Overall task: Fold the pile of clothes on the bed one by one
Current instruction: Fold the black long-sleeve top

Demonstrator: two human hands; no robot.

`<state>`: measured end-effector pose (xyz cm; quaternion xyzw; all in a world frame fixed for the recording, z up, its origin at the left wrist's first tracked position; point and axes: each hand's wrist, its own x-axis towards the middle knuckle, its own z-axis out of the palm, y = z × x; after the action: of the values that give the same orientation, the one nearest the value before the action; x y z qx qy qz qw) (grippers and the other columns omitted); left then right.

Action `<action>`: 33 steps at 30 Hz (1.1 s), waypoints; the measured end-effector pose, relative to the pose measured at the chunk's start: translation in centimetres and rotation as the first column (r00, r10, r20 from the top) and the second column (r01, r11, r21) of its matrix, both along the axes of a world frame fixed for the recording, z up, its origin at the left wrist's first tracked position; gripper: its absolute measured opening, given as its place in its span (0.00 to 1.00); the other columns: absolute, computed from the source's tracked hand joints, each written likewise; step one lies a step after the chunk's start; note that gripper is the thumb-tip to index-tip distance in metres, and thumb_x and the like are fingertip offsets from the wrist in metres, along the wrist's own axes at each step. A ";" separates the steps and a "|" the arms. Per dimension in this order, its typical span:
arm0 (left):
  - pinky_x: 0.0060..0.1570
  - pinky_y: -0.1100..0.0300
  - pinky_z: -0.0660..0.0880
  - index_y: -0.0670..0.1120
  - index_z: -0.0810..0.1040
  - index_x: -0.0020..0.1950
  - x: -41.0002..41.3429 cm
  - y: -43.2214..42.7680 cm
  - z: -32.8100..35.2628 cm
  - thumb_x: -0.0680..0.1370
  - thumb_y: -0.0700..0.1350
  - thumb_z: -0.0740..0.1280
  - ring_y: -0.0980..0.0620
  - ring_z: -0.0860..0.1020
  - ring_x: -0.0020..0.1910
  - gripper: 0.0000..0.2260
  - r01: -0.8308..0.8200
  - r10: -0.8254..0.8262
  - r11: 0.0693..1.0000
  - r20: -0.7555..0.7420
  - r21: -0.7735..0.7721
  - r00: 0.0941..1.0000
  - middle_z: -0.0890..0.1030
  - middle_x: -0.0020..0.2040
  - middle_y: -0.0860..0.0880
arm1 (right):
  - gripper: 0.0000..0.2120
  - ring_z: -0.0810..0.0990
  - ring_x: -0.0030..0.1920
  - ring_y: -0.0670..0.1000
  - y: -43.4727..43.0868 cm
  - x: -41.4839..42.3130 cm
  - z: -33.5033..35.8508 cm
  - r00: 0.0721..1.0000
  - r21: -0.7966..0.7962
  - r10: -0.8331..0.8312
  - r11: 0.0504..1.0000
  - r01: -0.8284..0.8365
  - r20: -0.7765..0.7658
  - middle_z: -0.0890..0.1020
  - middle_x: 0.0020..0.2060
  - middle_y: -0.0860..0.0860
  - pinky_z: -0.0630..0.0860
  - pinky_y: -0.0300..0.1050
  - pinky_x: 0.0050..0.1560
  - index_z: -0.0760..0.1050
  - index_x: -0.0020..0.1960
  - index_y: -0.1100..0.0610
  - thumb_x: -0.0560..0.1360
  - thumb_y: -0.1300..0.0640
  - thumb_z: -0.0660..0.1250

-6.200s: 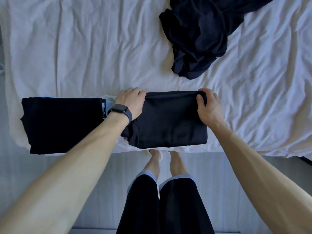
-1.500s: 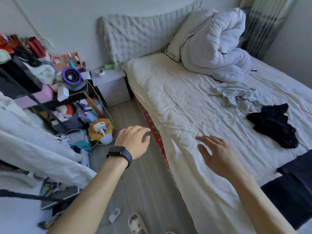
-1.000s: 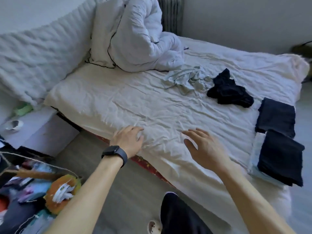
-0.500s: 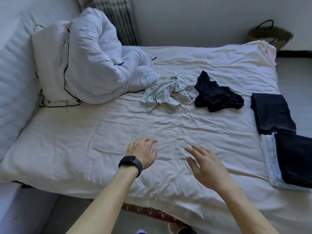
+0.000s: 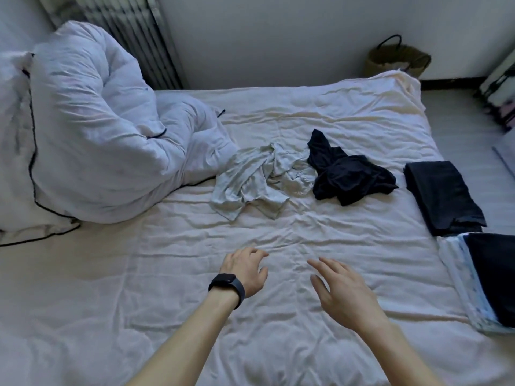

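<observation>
While two garments are lying unfolded in the middle of the bed sheet (image 5: 139, 288), the job is looking, to my judgement, a little over halfway through. The crumpled black garment (image 5: 348, 176) is sitting in a heap. A pale grey-green top (image 5: 250, 182) is sprawling just to the left of it, and the two are touching at their edges. To the right of the black heap, near the sheet's edge, a folded dark garment (image 5: 443, 196) is lying flat. Nearer the person from there, a second folded dark piece (image 5: 493, 274) is resting on a folded pale patterned one (image 5: 462, 282). So three pieces are appearing done and two are waiting.

Both hands are hovering low over bare sheet, well to the near side of the black heap and apart from every garment. The left hand (image 5: 245, 271), wearing a dark smartwatch (image 5: 227, 285), is holding nothing, its fingers loosely curved and spread. The right hand (image 5: 342, 293) is likewise empty, with fingers straight and reaching forward. Whether either palm is touching the sheet, I cannot tell.

Far to the left of the black heap a bunched white duvet (image 5: 92, 135) is lying on the bed. Beyond the heap, past the bed, a woven basket (image 5: 398, 59) is standing by the wall. The next step is probably going to be a reach forward for one of the two loose pieces.
</observation>
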<state>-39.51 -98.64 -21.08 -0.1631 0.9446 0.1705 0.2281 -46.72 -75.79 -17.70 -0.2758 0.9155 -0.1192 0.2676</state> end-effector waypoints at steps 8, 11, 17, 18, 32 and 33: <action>0.68 0.51 0.65 0.55 0.68 0.74 -9.1 -3.8 -6.7 0.82 0.55 0.57 0.48 0.69 0.71 0.20 0.146 -0.146 0.989 0.034 -0.012 0.989 0.71 0.72 0.51 | 0.22 0.66 0.74 0.51 -2.4 -7.3 -8.3 0.987 0.091 -0.148 0.986 0.143 0.056 0.68 0.75 0.44 0.63 0.46 0.72 0.63 0.78 0.44 0.85 0.45 0.53; 0.69 0.49 0.65 0.55 0.67 0.75 -13.7 -3.6 -10.1 0.83 0.55 0.57 0.47 0.68 0.71 0.20 0.190 -0.189 0.982 0.051 -0.022 0.981 0.70 0.73 0.50 | 0.22 0.66 0.73 0.54 -1.7 -11.5 -14.4 0.981 0.131 -0.176 0.978 0.164 0.087 0.70 0.75 0.46 0.65 0.48 0.72 0.64 0.78 0.47 0.85 0.47 0.54; 0.69 0.48 0.63 0.55 0.67 0.75 -22.5 -1.3 -18.4 0.82 0.54 0.58 0.45 0.65 0.73 0.20 0.324 -0.319 0.945 0.085 -0.052 0.944 0.66 0.75 0.47 | 0.27 0.47 0.81 0.55 0.4 -19.1 -28.9 0.974 0.332 -0.203 0.930 0.159 0.102 0.49 0.82 0.49 0.54 0.60 0.78 0.51 0.81 0.41 0.84 0.40 0.50; 0.70 0.47 0.63 0.55 0.66 0.75 -24.2 -0.8 -19.8 0.82 0.54 0.58 0.44 0.65 0.73 0.20 0.351 -0.345 0.934 0.095 -0.060 0.934 0.65 0.75 0.47 | 0.28 0.43 0.82 0.54 0.8 -19.4 -31.5 0.977 0.351 -0.199 0.922 0.162 0.072 0.44 0.83 0.49 0.51 0.63 0.78 0.47 0.81 0.38 0.83 0.38 0.49; 0.44 0.50 0.69 0.45 0.74 0.62 -41.8 4.3 -28.8 0.82 0.43 0.60 0.39 0.75 0.54 0.10 0.354 -0.400 0.900 -0.160 -0.254 0.902 0.76 0.54 0.44 | 0.29 0.62 0.79 0.55 2.2 -17.6 -43.0 0.818 -0.129 -0.313 0.949 0.287 -0.483 0.66 0.78 0.51 0.55 0.69 0.75 0.69 0.74 0.41 0.74 0.38 0.63; 0.44 0.50 0.70 0.46 0.75 0.62 -41.1 4.3 -27.8 0.83 0.44 0.60 0.41 0.75 0.53 0.09 0.353 -0.393 0.909 -0.174 -0.224 0.903 0.76 0.54 0.45 | 0.28 0.62 0.78 0.55 2.2 -17.4 -43.0 0.831 -0.117 -0.314 0.949 0.294 -0.459 0.66 0.78 0.51 0.56 0.69 0.74 0.69 0.74 0.41 0.74 0.38 0.63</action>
<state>-80.58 -94.31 -48.88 0.0201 0.9891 0.0505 0.1369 -64.17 -73.59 -60.68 -0.1530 0.9823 -0.1081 0.0084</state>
